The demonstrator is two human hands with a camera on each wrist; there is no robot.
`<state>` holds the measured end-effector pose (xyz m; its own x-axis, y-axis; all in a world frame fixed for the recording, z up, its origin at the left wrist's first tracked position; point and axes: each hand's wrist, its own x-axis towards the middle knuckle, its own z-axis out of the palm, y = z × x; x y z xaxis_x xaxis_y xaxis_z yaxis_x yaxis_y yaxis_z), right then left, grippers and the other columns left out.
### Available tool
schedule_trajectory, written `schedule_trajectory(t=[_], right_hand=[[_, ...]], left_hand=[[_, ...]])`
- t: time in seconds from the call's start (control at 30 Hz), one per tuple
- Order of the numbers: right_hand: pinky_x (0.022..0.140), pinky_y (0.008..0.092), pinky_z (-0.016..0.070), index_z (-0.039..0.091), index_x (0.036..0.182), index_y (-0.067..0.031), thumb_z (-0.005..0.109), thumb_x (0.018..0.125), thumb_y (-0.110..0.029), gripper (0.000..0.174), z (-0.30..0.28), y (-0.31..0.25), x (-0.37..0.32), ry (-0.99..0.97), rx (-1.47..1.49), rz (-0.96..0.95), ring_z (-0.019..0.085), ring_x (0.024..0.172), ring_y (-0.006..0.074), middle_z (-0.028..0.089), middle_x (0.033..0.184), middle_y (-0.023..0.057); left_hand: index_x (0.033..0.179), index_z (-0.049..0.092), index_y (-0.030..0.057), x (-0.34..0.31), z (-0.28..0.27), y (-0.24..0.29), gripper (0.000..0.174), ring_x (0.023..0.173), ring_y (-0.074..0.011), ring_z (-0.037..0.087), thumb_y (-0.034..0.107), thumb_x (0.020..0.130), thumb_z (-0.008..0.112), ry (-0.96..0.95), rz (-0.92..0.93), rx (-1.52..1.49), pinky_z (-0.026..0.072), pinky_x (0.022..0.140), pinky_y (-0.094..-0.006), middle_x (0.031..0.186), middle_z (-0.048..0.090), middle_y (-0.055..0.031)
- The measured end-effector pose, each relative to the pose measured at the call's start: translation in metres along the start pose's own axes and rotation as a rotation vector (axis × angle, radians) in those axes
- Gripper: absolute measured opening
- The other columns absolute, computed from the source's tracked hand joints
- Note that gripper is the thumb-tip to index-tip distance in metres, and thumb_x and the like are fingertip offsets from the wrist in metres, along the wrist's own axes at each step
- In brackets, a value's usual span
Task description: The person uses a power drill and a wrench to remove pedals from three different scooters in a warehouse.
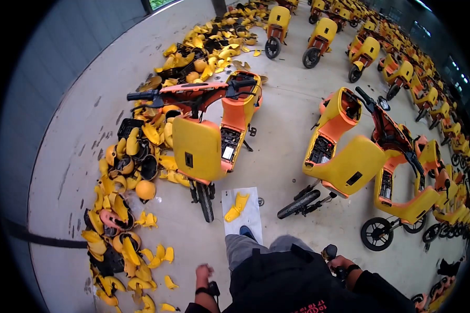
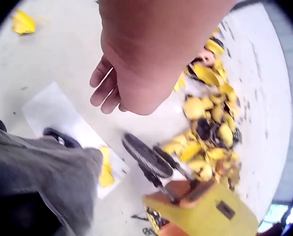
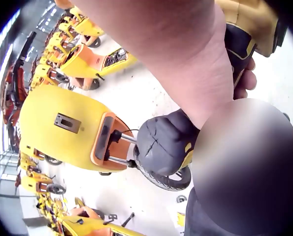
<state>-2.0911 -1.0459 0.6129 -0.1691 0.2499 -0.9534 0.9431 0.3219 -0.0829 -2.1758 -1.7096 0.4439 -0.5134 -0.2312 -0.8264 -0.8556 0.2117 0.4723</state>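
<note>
Although the palm hides much of the handle, the right grip holds a yellow-and-black power tool, fingers curled round it. Beyond the wrist side of that grip sits the tool's grey, rounded end. Judged by build, the tool is stiff and fairly heavy, likely top- or end-biased; the handle is the proper hold, and its dark areas look unlikely to slip. The left grip is empty, fingers loosely bent. Ahead of and between both grips, a yellow piece lies on a white sheet; it appears thin, light and rigid, possibly brittle, best taken by its broader part. Farther out stand yellow scooters.
</note>
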Motion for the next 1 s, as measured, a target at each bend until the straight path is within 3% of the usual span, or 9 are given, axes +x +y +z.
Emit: schedule_trajectory(t=[0.07, 0.13, 0.3, 0.37, 0.5, 0.6, 0.77, 0.93, 1.0], right_hand=[[0.058, 0.034, 0.0498, 0.068, 0.069, 0.0008, 0.07, 0.068, -0.014, 0.015, 0.004, -0.019, -0.018, 0.059, 0.074, 0.047, 0.063, 0.06, 0.0202, 0.066, 0.067, 0.01], [0.058, 0.0331, 0.0497, 0.066, 0.064, 0.0006, 0.07, 0.068, -0.015, 0.017, 0.007, -0.062, -0.06, 0.177, 0.013, -0.005, 0.063, 0.058, 0.0199, 0.065, 0.064, 0.0095], [0.056, 0.0333, 0.0494, 0.066, 0.066, 0.0013, 0.068, 0.068, -0.016, 0.017, 0.018, -0.088, -0.033, 0.215, 0.209, -0.045, 0.063, 0.056, 0.0195, 0.066, 0.065, 0.0094], [0.066, 0.0358, 0.0523, 0.067, 0.095, 0.0062, 0.067, 0.07, -0.016, 0.033, 0.011, -0.106, -0.022, 0.075, 0.299, -0.124, 0.066, 0.073, 0.0254, 0.069, 0.083, 0.0132], [0.048, 0.0309, 0.0453, 0.06, 0.078, -0.0011, 0.062, 0.069, -0.002, 0.01, -0.031, -0.192, -0.009, 0.033, 0.583, -0.179, 0.056, 0.05, 0.0148, 0.058, 0.063, 0.0057], [0.048, 0.031, 0.0459, 0.062, 0.078, 0.0002, 0.065, 0.069, -0.007, 0.012, -0.09, -0.275, 0.009, 0.037, 0.544, -0.283, 0.057, 0.049, 0.0143, 0.059, 0.061, 0.0067], [0.066, 0.0331, 0.0531, 0.065, 0.095, 0.0021, 0.071, 0.07, -0.011, 0.028, -0.189, -0.445, 0.059, 0.052, 0.486, -0.505, 0.067, 0.07, 0.0185, 0.068, 0.077, 0.0101], [0.078, 0.0337, 0.0531, 0.065, 0.105, -0.0016, 0.076, 0.071, -0.014, 0.038, -0.224, -0.558, 0.139, 0.234, 0.531, -0.802, 0.069, 0.089, 0.0265, 0.071, 0.098, 0.0142], [0.081, 0.0352, 0.0518, 0.065, 0.103, -0.0004, 0.072, 0.078, -0.011, 0.028, -0.235, -0.587, 0.176, 0.587, 0.15, -1.091, 0.068, 0.09, 0.0273, 0.068, 0.099, 0.012]], left_hand=[[0.12, 0.055, 0.0025, -0.004, -0.006, 0.129, 0.034, 0.073, -0.0221, 0.068, 0.016, 0.093, 0.04, 0.053, 0.103, -0.051, 0.0522, 0.06, -0.0344, 0.093, 0.069, -0.0138], [0.117, 0.057, 0.003, 0.011, -0.003, 0.222, 0.032, 0.072, -0.0205, 0.067, 0.009, 0.088, 0.044, -0.013, 0.166, -0.03, 0.0506, 0.059, -0.0318, 0.09, 0.069, -0.013], [0.115, 0.059, 0.0024, 0.057, 0.051, 0.371, 0.036, 0.074, -0.0205, 0.067, 0.004, 0.081, 0.047, -0.28, 0.258, 0.186, 0.0496, 0.059, -0.031, 0.088, 0.069, -0.0122], [0.116, 0.059, 0.0025, 0.066, 0.084, 0.397, 0.037, 0.075, -0.0204, 0.067, 0.004, 0.081, 0.046, -0.343, 0.289, 0.275, 0.0497, 0.06, -0.0314, 0.089, 0.069, -0.0122], [0.117, 0.058, 0.0015, 0.078, 0.151, 0.45, 0.034, 0.077, -0.0187, 0.067, 0.006, 0.085, 0.047, -0.461, 0.217, 0.496, 0.0503, 0.063, -0.0308, 0.094, 0.07, -0.0131], [0.117, 0.059, 0.0006, 0.103, 0.19, 0.475, 0.032, 0.076, -0.0169, 0.065, 0.008, 0.089, 0.044, -0.474, 0.16, 0.603, 0.05, 0.064, -0.0296, 0.094, 0.069, -0.0102], [0.114, 0.059, -0.0015, 0.174, 0.253, 0.541, 0.029, 0.076, -0.0216, 0.067, 0.01, 0.092, 0.044, -0.412, 0.123, 0.722, 0.0533, 0.072, -0.0344, 0.092, 0.07, -0.0143], [0.112, 0.061, 0.0029, 0.334, 0.322, 0.567, 0.029, 0.097, -0.0374, 0.065, 0.02, 0.09, 0.052, -0.163, 0.324, 1.001, 0.0515, 0.087, -0.044, 0.102, 0.067, -0.0223], [0.107, 0.063, 0.0003, 0.389, 0.363, 0.585, 0.03, 0.09, -0.0328, 0.068, 0.024, 0.091, 0.053, -0.161, 0.397, 0.789, 0.0533, 0.08, -0.0415, 0.094, 0.069, -0.0194]])
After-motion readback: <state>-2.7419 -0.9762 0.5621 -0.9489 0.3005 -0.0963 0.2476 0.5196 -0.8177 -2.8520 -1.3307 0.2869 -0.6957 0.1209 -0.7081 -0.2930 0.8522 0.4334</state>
